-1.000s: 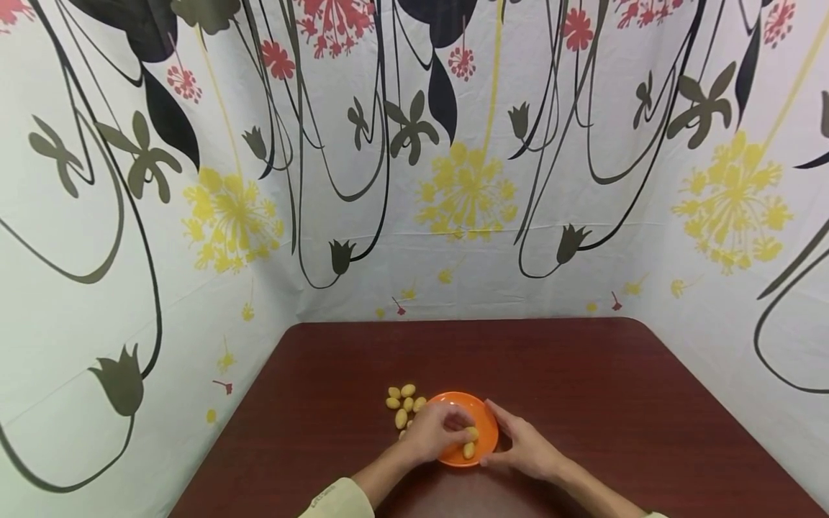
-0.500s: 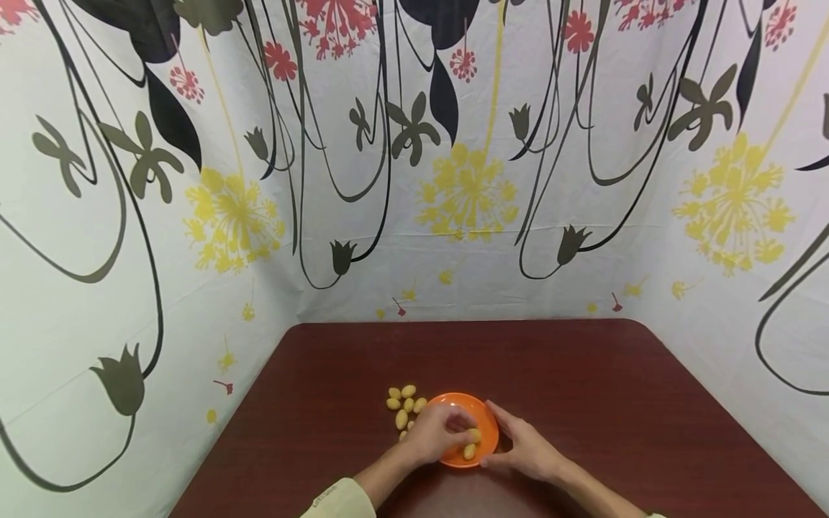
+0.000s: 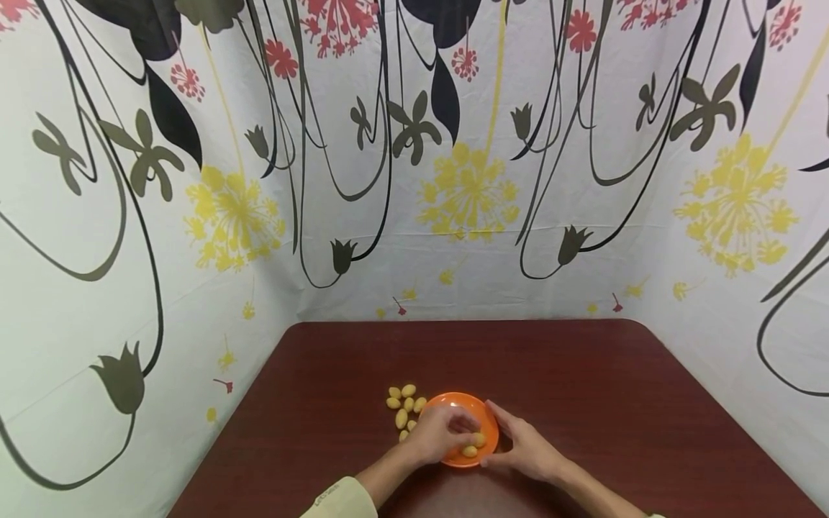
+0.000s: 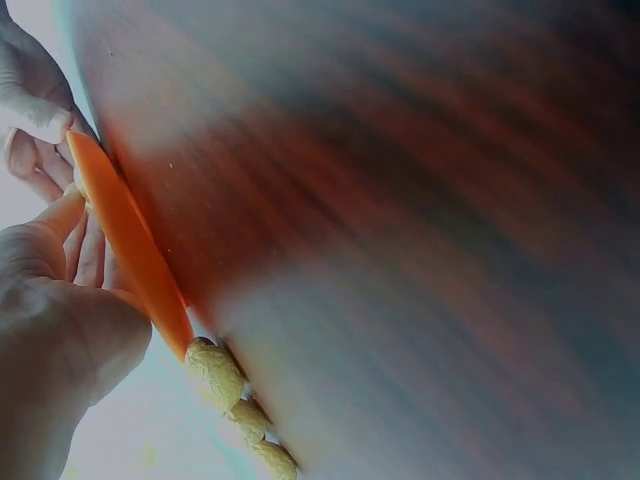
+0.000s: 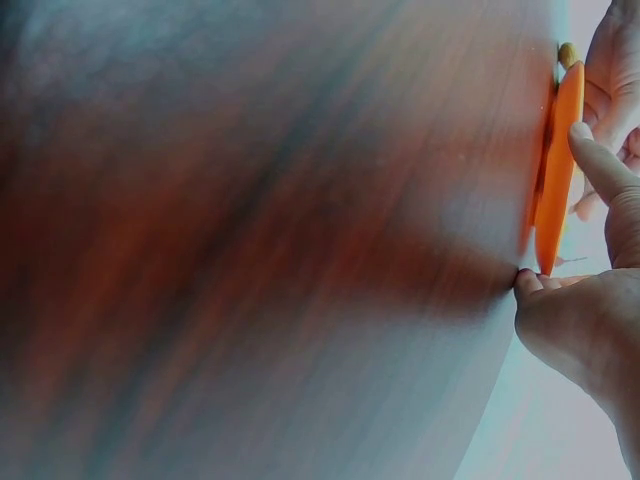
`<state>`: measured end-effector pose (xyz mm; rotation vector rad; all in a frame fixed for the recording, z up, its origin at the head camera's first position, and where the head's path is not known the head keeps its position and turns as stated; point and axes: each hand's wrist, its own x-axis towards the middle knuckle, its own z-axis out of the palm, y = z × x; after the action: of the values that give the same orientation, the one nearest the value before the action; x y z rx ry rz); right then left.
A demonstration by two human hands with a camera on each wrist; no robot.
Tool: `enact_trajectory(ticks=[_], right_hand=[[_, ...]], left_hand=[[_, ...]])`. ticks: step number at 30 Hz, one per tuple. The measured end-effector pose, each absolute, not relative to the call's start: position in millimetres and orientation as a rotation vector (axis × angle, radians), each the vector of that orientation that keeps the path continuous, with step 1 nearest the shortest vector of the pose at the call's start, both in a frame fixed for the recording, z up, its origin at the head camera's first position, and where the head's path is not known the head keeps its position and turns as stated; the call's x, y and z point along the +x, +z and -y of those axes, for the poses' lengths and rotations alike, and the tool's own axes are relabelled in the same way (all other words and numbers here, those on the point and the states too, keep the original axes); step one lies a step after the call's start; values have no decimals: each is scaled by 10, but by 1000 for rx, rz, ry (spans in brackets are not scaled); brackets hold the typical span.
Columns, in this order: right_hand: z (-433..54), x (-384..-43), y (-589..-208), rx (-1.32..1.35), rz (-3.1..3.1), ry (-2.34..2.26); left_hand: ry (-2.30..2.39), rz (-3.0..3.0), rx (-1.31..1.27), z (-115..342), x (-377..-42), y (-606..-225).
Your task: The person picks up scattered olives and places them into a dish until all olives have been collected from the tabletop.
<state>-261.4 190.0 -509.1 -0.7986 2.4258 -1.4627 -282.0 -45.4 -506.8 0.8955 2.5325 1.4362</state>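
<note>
Your right grip (image 3: pixel 523 447) curves wide around the orange plate (image 3: pixel 462 399) on the tabletop (image 3: pixel 550 374); your left grip (image 3: pixel 439 433) half-curls at a yellow oval piece (image 3: pixel 479 439) inside, pinch unclear; likely light, firm, best taken mid-body.

White floral-print cloth walls (image 3: pixel 414 208) around a red-brown table (image 3: pixel 570 381)

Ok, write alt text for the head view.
A person's left hand is at small yellow oval pieces on an orange plate that the right hand grips. More pieces lie left of the plate on a dark reddish table before floral cloth.
</note>
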Motion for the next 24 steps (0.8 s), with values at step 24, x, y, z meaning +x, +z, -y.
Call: enact_trajectory(ticks=[24], right_hand=[[-1912, -2620, -5114, -787, -2410, -1469]], left_hand=[[1387, -2646, 765, 905, -2905, -4852]])
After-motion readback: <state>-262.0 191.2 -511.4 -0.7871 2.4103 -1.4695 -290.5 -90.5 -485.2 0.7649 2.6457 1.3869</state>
